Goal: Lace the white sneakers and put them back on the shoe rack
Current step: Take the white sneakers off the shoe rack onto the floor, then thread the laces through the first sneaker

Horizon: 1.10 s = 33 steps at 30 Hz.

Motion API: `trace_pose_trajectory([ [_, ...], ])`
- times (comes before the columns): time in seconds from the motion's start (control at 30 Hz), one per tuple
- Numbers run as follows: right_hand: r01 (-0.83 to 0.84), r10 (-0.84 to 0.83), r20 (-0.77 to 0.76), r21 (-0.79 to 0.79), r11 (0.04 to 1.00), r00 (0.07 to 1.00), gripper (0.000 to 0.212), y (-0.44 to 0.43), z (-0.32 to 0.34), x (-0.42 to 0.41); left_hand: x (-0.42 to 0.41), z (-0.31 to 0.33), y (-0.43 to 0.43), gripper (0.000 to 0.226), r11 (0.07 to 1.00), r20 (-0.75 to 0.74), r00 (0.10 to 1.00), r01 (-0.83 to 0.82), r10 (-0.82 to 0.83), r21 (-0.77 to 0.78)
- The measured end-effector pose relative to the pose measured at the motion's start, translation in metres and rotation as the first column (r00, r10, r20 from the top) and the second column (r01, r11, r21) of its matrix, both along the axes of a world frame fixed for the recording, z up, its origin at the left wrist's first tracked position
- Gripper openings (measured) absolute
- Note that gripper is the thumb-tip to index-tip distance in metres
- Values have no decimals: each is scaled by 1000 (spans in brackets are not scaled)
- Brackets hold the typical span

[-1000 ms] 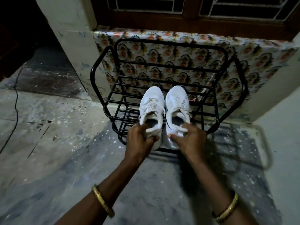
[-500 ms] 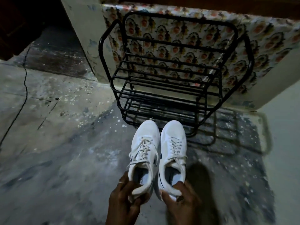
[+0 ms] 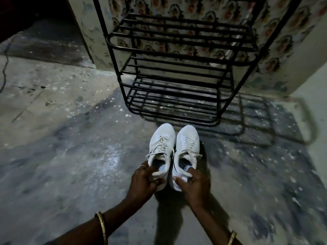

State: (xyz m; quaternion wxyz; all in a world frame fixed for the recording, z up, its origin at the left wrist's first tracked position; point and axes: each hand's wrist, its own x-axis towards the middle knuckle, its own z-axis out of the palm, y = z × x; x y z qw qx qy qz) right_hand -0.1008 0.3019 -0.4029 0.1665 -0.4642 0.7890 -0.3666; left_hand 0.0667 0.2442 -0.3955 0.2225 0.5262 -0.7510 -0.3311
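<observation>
Two white sneakers sit side by side on the floor, toes toward the rack. My left hand [image 3: 144, 182] grips the heel of the left sneaker [image 3: 161, 144]. My right hand [image 3: 193, 184] grips the heel of the right sneaker [image 3: 187, 144]. Both shoes show white laces threaded through their eyelets, with loose ends hanging near the openings. The black metal shoe rack [image 3: 177, 75] stands just beyond the toes, its tiers bare.
The floor [image 3: 70, 156] is speckled grey concrete. A wall covered in patterned paper [image 3: 276, 50] rises behind the rack. A dark doorway [image 3: 35, 18] opens at the upper left. The rack's shadow [image 3: 274, 121] falls to its right.
Both sneakers have come off the rack's middle tier and down to the floor in front of it, held by their heels. The rack's tiers are now bare.
</observation>
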Motion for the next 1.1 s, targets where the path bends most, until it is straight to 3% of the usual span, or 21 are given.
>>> trace_pose_trajectory([
  [0.13,38,-37,21,-21,999,999,38,-12,-29,-3,2,-39,-16,36,999,41,999,6,-7,35],
  [0.23,-2,1,11,78,997,1000,42,-18,-39,-3,2,-50,-27,43,997,133,989,61,-67,49],
  [0.33,-77,82,-26,163,984,996,32,-22,-37,-2,-1,-38,-35,44,990,221,967,114,-129,78],
  [0.43,-117,147,-87,283,952,985,49,-24,-30,-7,-3,-28,-38,48,981,292,940,140,-175,137],
  [0.53,-141,182,-98,324,935,978,32,-27,-29,-13,-2,-27,-38,55,975,357,912,157,-204,154],
  [0.67,-234,321,-120,462,856,939,43,-33,-16,-19,0,-18,-41,52,959,310,913,215,-265,186],
  [0.73,-295,410,-95,552,780,907,42,-39,-3,-25,3,-10,-51,49,969,260,943,163,-208,187],
  [0.87,-397,587,-41,698,596,809,46,-62,20,-28,6,-3,-81,39,978,164,984,-95,65,184],
  [0.93,-395,608,-75,697,599,790,47,-76,27,-27,3,-1,-90,39,936,85,989,-144,123,321],
  [1.0,-349,632,-217,681,644,744,50,-90,31,-24,-3,-3,-95,38,872,11,982,-170,186,458],
  [1.1,-389,621,-313,560,732,718,44,-109,23,-18,-11,-17,-97,42,822,-8,962,-229,273,521],
])
